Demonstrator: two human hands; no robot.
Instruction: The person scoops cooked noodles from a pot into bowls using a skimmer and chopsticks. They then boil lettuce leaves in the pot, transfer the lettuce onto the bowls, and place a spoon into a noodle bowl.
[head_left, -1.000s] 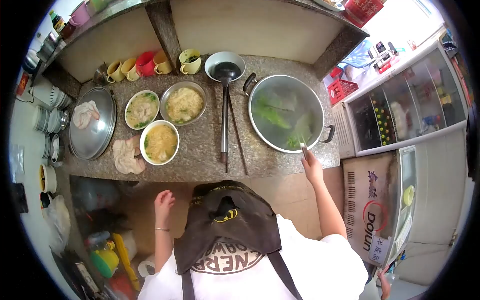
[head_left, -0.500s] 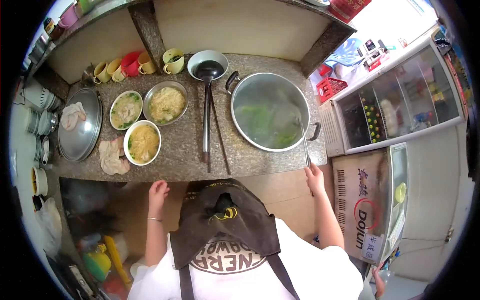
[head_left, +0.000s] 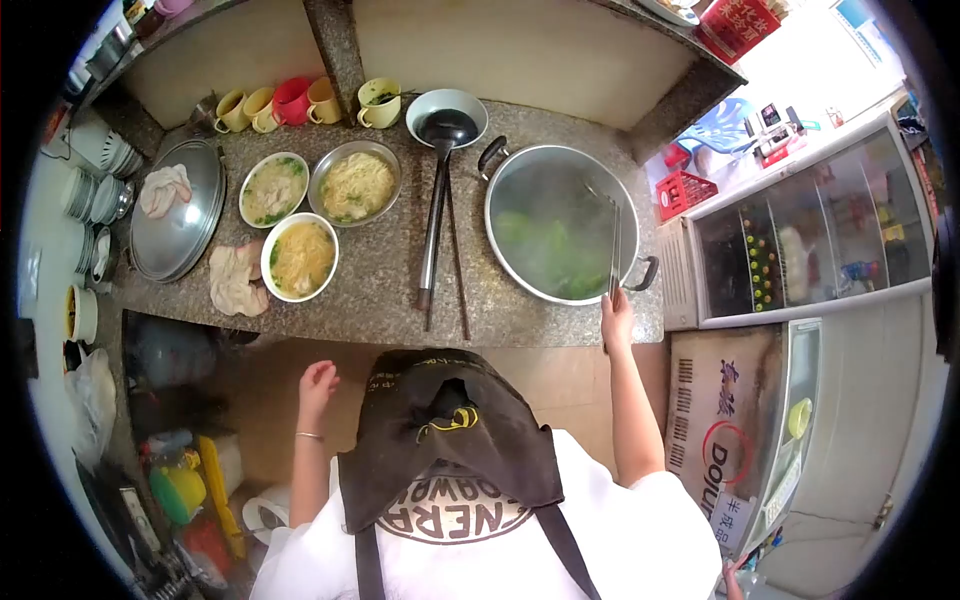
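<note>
In my right hand (head_left: 617,322), a long thin metal utensil (head_left: 615,240), whose exact kind I cannot make out, reaches over the right side of a large pot (head_left: 497,238). Steam rises from the pot, and leafy greens (head_left: 545,250) float in its water, partly blurred. My left hand (head_left: 319,382) hangs in front of the counter edge with its fingers curled in and nothing seen in them. Nearest to it on the counter stand a white bowl of noodle soup (head_left: 299,258) and a crumpled cloth (head_left: 238,280).
A black ladle (head_left: 436,225) rests in a pale bowl (head_left: 467,103), with long chopsticks (head_left: 456,260) alongside. Further left are a metal bowl of noodles (head_left: 357,188), another soup bowl (head_left: 273,190), several mugs (head_left: 291,101) and a large lid (head_left: 180,235). A glass-door fridge (head_left: 815,220) stands right.
My right hand has moved forward, and the utensil's tip now reaches further toward the pot's far side. The view has shifted slightly. My left hand stays low, still curled.
</note>
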